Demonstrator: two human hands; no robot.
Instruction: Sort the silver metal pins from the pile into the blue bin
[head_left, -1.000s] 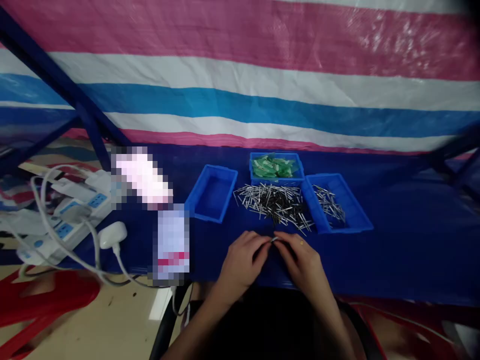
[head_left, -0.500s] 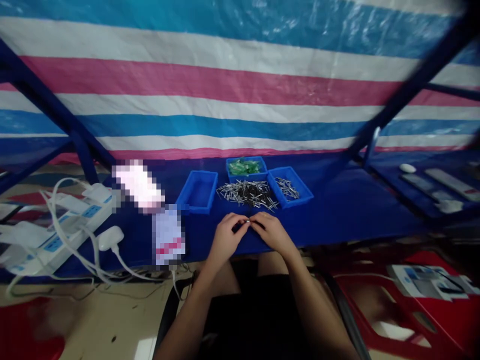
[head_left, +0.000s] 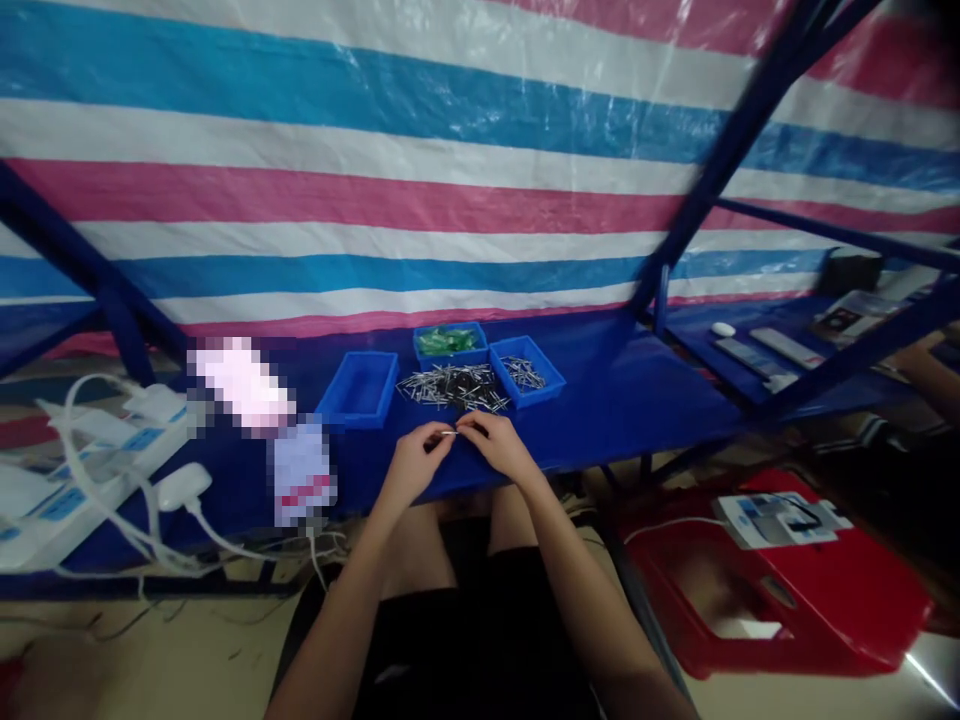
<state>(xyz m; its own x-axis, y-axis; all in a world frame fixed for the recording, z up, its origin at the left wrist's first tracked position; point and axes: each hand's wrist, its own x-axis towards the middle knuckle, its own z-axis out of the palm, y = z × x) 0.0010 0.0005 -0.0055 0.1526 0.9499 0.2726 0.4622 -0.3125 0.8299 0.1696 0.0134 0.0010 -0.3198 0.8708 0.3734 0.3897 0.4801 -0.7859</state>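
Observation:
My left hand and my right hand meet fingertip to fingertip above the front part of the blue table. Between their pinched fingers is a thin silvery metal pin, small and partly covered by the fingertips. Just beyond the hands lies a loose pile of metal pins, silvery with darker ones mixed in. To the right of the pile a blue tray holds more such pins. Behind it, another blue tray contains green plastic-looking pieces.
A third blue tray stands left of the pile. Further left are two blurred-out items, a white charger and a power strip with cables. Blue frame bars rise at the right. Another person's arm shows at far right.
The view has swung to the right, so the table and trays appear further left. Both hands stay pinched together, and the pin between them now shows more of its length.

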